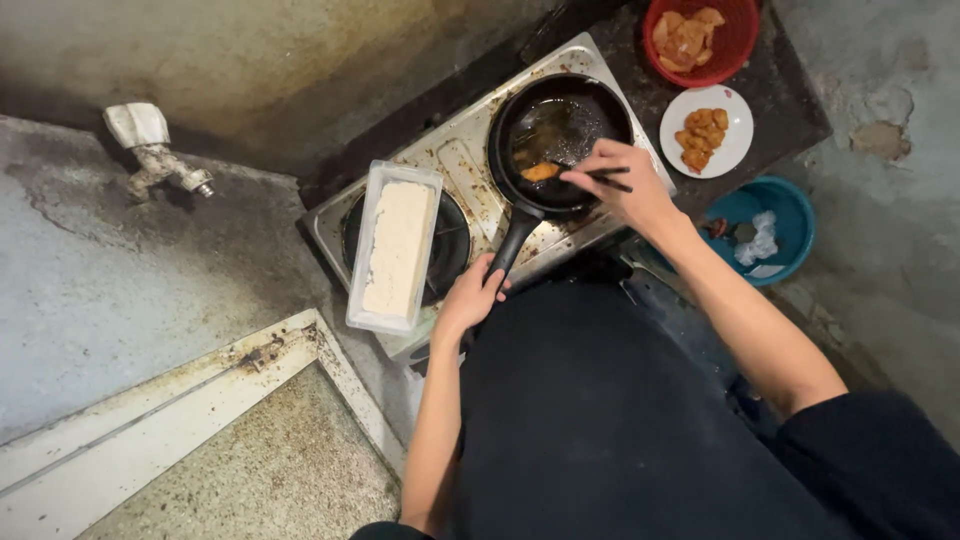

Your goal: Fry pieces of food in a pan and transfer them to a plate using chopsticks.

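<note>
Fingers (590, 170) on chopsticks (610, 178) beside clear rectangular breadcrumb tub (394, 247)

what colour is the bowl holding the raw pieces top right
Red bowl, clearest in the head view.

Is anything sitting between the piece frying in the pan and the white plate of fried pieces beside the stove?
Nothing visible stands between them. The piece lies in the black pan, under the chopsticks in the right hand. Only the pan's rim separates it from the white plate.
</note>
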